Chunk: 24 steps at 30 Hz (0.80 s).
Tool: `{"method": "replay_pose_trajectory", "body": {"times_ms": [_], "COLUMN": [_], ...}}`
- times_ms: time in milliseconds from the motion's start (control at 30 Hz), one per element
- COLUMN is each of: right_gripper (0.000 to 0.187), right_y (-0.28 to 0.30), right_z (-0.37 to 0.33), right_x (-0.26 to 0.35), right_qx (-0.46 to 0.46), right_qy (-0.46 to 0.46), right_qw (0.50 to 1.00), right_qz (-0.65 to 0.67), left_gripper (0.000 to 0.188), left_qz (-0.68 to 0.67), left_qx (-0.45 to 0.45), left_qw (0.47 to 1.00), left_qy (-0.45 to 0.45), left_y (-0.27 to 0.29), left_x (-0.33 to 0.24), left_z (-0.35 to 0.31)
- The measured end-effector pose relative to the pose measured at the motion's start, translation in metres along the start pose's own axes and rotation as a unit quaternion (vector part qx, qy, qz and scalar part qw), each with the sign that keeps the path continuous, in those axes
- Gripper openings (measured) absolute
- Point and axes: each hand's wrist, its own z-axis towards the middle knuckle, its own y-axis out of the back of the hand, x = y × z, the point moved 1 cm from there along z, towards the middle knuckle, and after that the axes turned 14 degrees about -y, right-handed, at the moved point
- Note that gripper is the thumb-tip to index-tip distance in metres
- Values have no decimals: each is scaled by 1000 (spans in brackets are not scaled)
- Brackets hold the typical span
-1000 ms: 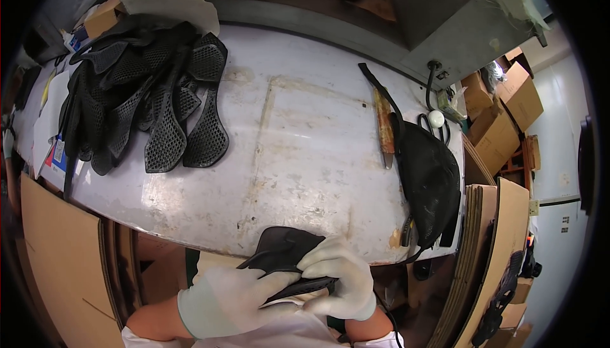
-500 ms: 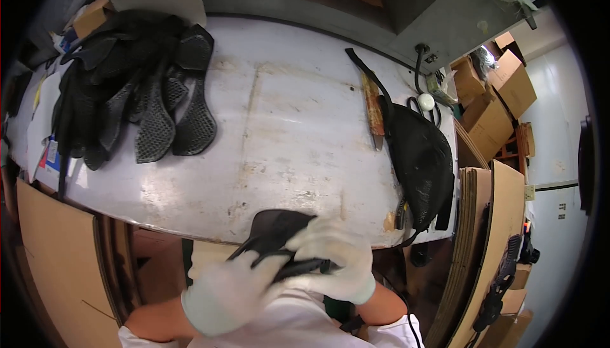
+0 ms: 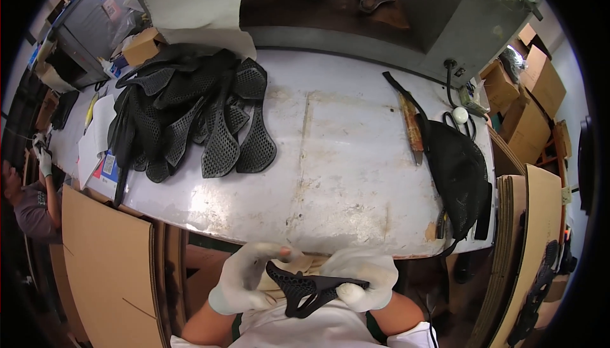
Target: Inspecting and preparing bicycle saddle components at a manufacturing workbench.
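Worn grey-white metal worktable (image 3: 337, 176), scuffed and rust-stained, occupies the centre of the view, with cardboard sheets (image 3: 108, 253) leaning against its near edge.

Item in hand: a black perforated lattice piece (image 3: 311, 287), flat and elongated, with a honeycomb-like mesh at its wider end narrowing to a solid bar. It is held low, below the table's near edge, close against the person's body.

Left hand (image 3: 248, 278), in a white fabric glove, is curled around the wider mesh end, thumb raised above it. Right hand (image 3: 362, 278), gloved alike, is closed on the narrow end, fingertips pinching the bar. Both forearms enter from the lower edge.

On the table's far left lies a heap of similar black lattice pieces (image 3: 190, 116), overlapping, matte and rubbery in look. At the right edge sits a black mesh bag (image 3: 457, 176), with a rusty flat tool (image 3: 411, 129) just beside it. Brown cartons (image 3: 530, 87) stand stacked beyond the right corner.
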Motion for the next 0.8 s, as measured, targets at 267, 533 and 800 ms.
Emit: {"method": "replay_pose_trajectory", "body": {"times_ms": [267,533,800], "right_gripper": [26,38,38], "right_y": [5,1,0], "right_z": [-6,-18,-26], "right_x": [18,6,11], "right_qx": [36,-117,-130], "right_qy": [-50,-330,-343], "right_qw": [997,934,928], "right_qz": [-56,-77,-68], "left_gripper": [25,53,45], "left_qz": [324,186,205], "left_qx": [137,102,94], "left_qw": [936,948,951], "left_qy": [26,235,209], "left_y": [-28,-17,-17], "left_x": [-33,-9,8], "left_z": [20,30,22]}}
